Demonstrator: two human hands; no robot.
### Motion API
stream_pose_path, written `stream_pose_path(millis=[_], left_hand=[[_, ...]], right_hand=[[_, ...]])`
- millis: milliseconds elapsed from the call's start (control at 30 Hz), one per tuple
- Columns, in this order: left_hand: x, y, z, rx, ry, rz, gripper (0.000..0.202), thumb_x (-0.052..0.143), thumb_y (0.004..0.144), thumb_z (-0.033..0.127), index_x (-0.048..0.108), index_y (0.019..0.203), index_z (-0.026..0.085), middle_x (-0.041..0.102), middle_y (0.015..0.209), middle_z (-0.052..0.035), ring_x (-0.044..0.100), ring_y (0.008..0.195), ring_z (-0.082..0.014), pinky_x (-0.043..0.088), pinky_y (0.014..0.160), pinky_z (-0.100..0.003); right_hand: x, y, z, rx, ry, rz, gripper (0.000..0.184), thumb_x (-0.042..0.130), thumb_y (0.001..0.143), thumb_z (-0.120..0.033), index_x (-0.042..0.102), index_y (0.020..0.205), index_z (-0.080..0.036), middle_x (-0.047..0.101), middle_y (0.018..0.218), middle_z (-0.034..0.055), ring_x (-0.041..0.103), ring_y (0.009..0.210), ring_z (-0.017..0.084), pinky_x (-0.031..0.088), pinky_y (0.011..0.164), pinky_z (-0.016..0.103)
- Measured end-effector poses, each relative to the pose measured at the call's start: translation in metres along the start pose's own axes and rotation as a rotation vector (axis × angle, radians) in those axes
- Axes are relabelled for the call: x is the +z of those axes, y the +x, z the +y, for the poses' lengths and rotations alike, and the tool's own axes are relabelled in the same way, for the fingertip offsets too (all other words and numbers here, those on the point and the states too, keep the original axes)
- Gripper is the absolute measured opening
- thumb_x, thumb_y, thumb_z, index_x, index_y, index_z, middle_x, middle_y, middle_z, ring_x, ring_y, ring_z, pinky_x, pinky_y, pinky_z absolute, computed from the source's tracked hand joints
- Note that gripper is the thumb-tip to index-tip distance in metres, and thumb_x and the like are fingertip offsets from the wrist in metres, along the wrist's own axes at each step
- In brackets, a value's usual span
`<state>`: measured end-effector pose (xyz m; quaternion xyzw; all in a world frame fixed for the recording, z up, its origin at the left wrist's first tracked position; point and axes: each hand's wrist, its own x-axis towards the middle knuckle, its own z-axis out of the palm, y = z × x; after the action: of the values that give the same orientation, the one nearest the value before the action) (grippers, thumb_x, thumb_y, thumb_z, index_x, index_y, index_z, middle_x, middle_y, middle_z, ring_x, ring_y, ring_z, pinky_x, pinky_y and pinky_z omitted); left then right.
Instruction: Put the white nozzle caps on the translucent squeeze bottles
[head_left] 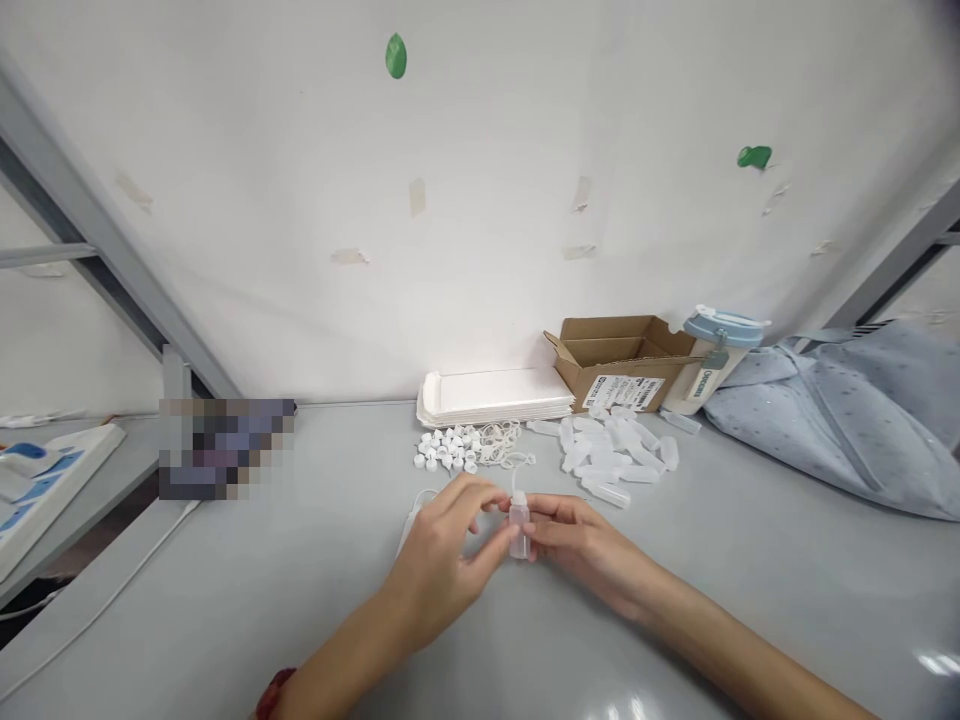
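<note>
A small translucent plastic bottle [519, 546] stands upright between my hands, with a pale cord or thin tube [514, 478] at its top. My right hand [576, 540] pinches the bottle from the right side. From the left, my left hand [448, 545] has its thumb against the bottle's body and its index finger near the neck. Just behind lie a heap of small white caps [446, 448] and a tangle of pale cords or tubes [496, 442]. Several more translucent bottles [611, 450] lie in a loose pile behind my right hand. A white item [408, 527] is partly hidden behind my left hand.
Against the wall are a stack of white trays or flat boxes [495, 394], an open cardboard box [622, 365] and a blue-lidded cup [712, 360]. Light-blue fabric [825, 420] covers the right side. At left are a blurred dark object [240, 450], a cable [112, 600] and a power strip [60, 490].
</note>
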<state>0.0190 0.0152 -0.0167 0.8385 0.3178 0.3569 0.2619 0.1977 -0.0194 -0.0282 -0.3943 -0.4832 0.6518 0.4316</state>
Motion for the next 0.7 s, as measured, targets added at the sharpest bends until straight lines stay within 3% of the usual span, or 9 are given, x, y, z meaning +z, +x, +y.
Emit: stream_pose_path(millis=[67,167,333,500,600,700], left_hand=[[-0.001,-0.001,0.000,0.132,0.048,-0.033,0.023,0.060,0.080,0.018,0.057,0.102,0.022,0.061,0.104,-0.0067,0.057,0.094,-0.0202,0.049,0.081,-0.032],[0.000,-0.003,-0.002,0.143,0.087,-0.124,0.040,0.065,0.076,0.020,0.050,0.113,0.023,0.055,0.116,-0.0081,0.051,0.107,-0.0235,0.046,0.089,-0.035],[0.004,-0.003,-0.005,0.142,0.120,-0.165,0.038,0.063,0.077,0.016,0.048,0.111,0.022,0.056,0.111,-0.0081,0.049,0.105,-0.0241,0.047,0.085,-0.036],[0.003,-0.002,-0.007,0.165,0.182,-0.138,0.037,0.065,0.076,0.014,0.049,0.108,0.021,0.057,0.108,-0.0067,0.049,0.103,-0.0229,0.046,0.087,-0.037],[0.002,-0.001,-0.008,0.169,0.214,-0.148,0.040,0.066,0.074,0.012,0.048,0.109,0.021,0.057,0.108,-0.0058,0.049,0.103,-0.0227,0.046,0.088,-0.038],[0.002,-0.002,-0.008,0.172,0.238,-0.158,0.042,0.066,0.075,0.011,0.046,0.110,0.021,0.057,0.107,-0.0054,0.048,0.103,-0.0231,0.046,0.087,-0.039]], right_hand=[[0.000,0.000,0.000,0.023,0.062,-0.032,0.020,0.059,0.081,-0.027,0.068,0.094,-0.016,0.064,0.085,0.0059,0.055,0.074,0.015,0.042,0.073,0.027],[0.001,0.000,0.002,0.040,0.133,-0.073,0.019,0.057,0.082,-0.026,0.067,0.093,-0.015,0.065,0.090,0.0069,0.056,0.074,0.014,0.042,0.074,0.027],[0.003,0.000,0.003,0.012,0.075,-0.082,0.020,0.055,0.084,-0.030,0.066,0.089,-0.015,0.065,0.087,0.0064,0.056,0.074,0.014,0.040,0.071,0.027],[0.006,-0.001,0.006,-0.019,-0.029,0.031,0.034,0.058,0.083,-0.033,0.050,0.113,-0.020,0.063,0.082,0.0014,0.055,0.070,0.013,0.040,0.072,0.028],[0.007,-0.001,0.010,-0.090,-0.130,0.071,0.034,0.059,0.082,-0.033,0.047,0.112,-0.022,0.058,0.078,-0.0022,0.053,0.070,0.012,0.041,0.069,0.027],[0.009,0.000,0.014,-0.124,-0.190,0.105,0.031,0.057,0.083,-0.031,0.048,0.111,-0.021,0.058,0.084,-0.0001,0.055,0.074,0.013,0.042,0.069,0.027]])
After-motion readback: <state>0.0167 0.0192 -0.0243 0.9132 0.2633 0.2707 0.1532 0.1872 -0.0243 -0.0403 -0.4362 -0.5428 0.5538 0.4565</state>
